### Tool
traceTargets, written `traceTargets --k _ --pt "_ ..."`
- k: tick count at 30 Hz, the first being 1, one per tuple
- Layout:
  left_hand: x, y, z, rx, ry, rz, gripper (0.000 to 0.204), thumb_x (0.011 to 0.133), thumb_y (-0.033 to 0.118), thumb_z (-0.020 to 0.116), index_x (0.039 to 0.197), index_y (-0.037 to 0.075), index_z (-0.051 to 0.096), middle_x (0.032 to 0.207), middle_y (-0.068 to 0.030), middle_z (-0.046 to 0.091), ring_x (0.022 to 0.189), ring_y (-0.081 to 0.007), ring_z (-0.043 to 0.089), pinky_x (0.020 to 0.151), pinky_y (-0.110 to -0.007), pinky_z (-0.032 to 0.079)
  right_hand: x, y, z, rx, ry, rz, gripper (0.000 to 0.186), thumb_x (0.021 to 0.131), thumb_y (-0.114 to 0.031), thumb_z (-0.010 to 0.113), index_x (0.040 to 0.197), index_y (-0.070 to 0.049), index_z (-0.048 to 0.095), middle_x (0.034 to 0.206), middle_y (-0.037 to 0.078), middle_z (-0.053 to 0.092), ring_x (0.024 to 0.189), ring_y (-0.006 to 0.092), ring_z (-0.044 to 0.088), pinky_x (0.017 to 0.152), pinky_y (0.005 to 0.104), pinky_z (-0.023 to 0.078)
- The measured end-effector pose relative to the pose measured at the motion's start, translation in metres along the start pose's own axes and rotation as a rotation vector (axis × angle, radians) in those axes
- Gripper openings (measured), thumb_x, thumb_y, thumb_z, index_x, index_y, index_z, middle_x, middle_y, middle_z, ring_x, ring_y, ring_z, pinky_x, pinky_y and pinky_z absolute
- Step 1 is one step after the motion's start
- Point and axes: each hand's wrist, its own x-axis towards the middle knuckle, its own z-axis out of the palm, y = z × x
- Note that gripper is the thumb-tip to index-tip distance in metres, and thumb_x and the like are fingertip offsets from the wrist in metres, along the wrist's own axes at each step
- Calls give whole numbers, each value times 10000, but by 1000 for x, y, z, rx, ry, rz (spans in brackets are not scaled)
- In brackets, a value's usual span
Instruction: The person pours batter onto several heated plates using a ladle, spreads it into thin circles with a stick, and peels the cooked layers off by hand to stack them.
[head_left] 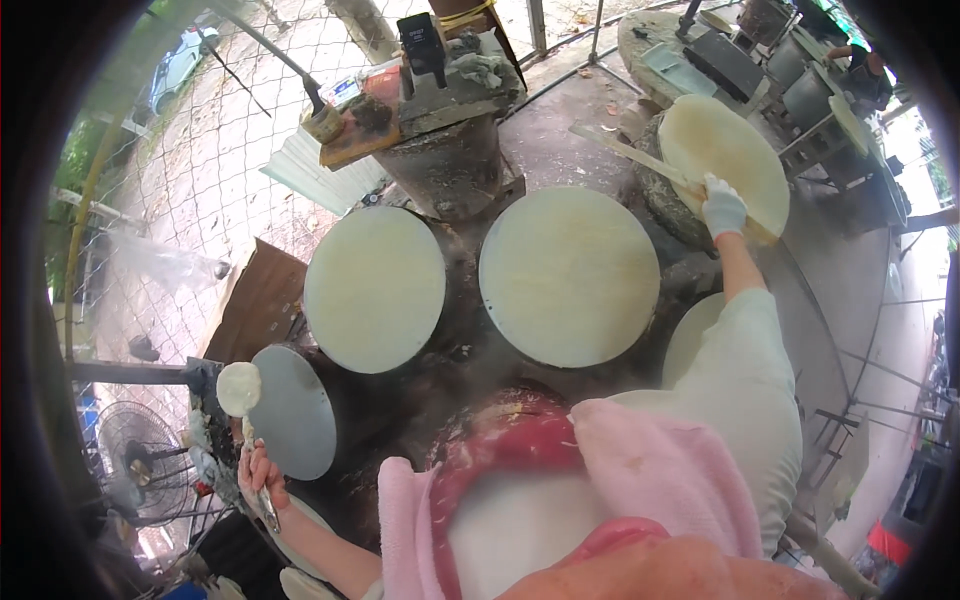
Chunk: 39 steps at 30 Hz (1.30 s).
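My left hand (262, 478) is closed around the handle of a ladle (238, 389), its bowl coated with pale batter. The bowl is over the left edge of a bare grey round griddle (308, 425). My right hand (724, 207), in a white glove, grips a long flat wooden stick (618, 148) at the far right. The stick reaches across the edge of a large round pale flatbread (728, 150) on a round stand. Thin pale sheets cover two round griddles, one left of centre (375, 290) and a larger one (570, 275) in the middle.
Part of another pale round (692, 335) shows beside my right sleeve. A cluttered stand (445, 150) rises behind the griddles, with a brown board (255, 305) to its left. At the lower left is a fan (145, 460). Wire mesh fencing (200, 150) runs along the left.
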Motion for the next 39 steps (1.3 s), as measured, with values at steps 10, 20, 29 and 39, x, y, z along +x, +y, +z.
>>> traceTargets --k 10,20,29,39 --pt "31 25 -53 274 181 97 351 936 238 468 1202 9 481 725 -43 537 507 -111 452 385 -239 346 -21 64 59 1395 -370 334 537 764 -119 699 1248 17 510 1134 154 616 993 210 601 819 320 499" --pt "105 -4 -221 1358 515 400 253 828 217 603 877 -25 553 668 -132 592 552 -249 577 511 -356 444 -252 -448 -181 1625 -828 46 402 868 -180 633 1223 -4 563 1095 50 616 967 110 560 843 237 446" --pt "126 34 -275 1592 503 773 394 865 207 578 1158 -36 475 858 -213 633 750 -375 627 676 -431 488 -387 -684 -243 628 -688 -557 423 879 -390 541 1248 -185 544 1017 151 631 852 321 627 735 423 482" --pt "43 110 -289 619 198 738 282 968 208 426 1111 -34 437 600 -4 428 391 -74 380 362 -210 327 -423 -773 -291 1317 -1366 -6 483 805 -297 675 1245 -135 560 855 101 679 718 163 626 710 284 492"
